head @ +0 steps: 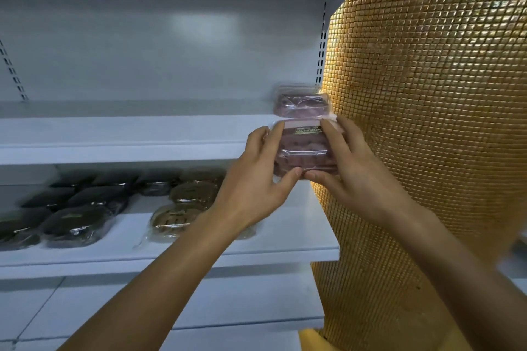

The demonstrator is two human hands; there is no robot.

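- held pack (302, 151): clear plastic film, glossy, wrinkled, glare streaks; pinkish contents, dark printed label
- second pack (302, 104) behind: same shiny clear wrap
- shelf (114, 137): white painted metal by the look, smooth, satin sheen
- lower packs (71, 225): glossy clear plastic over dark and brown contents
- column (427, 94): small gold mosaic tiles, glossy, reflective

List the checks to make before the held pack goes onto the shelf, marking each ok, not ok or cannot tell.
1. The left hand and right hand grip the pack: ok.
2. Its lid label in view: ok.
3. Bare room on the upper shelf beside the rear pack: ok.
4. Clearance between right hand and gold pillar: cannot tell.
5. Base of the pack resting on the upper shelf: cannot tell.
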